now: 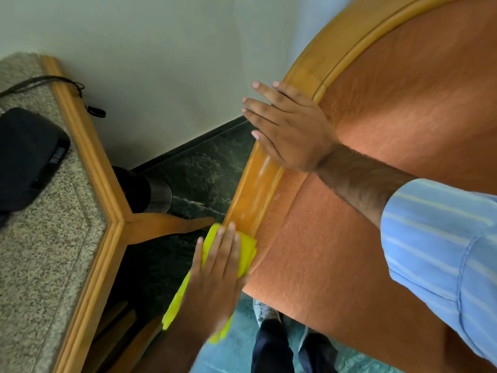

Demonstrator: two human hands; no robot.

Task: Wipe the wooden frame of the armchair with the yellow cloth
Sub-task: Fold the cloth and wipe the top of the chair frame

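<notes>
The armchair has orange upholstery [403, 109] and a curved glossy wooden frame [255, 189] running down its left edge. My left hand [215, 273] lies flat on the yellow cloth [247, 251], pressing it against the lower part of the frame. Part of the cloth hangs down below that hand. My right hand [287, 125] rests on the frame higher up, fingers spread and reaching over its outer edge, with nothing in it. A blue striped sleeve covers that arm.
A table with a speckled stone top [40, 251] and wooden rim stands at the left, close to the chair. A black device [27, 157] and a black cord lie on it. A dark cylindrical object [150, 192] stands on the dark green floor between them. The wall is behind.
</notes>
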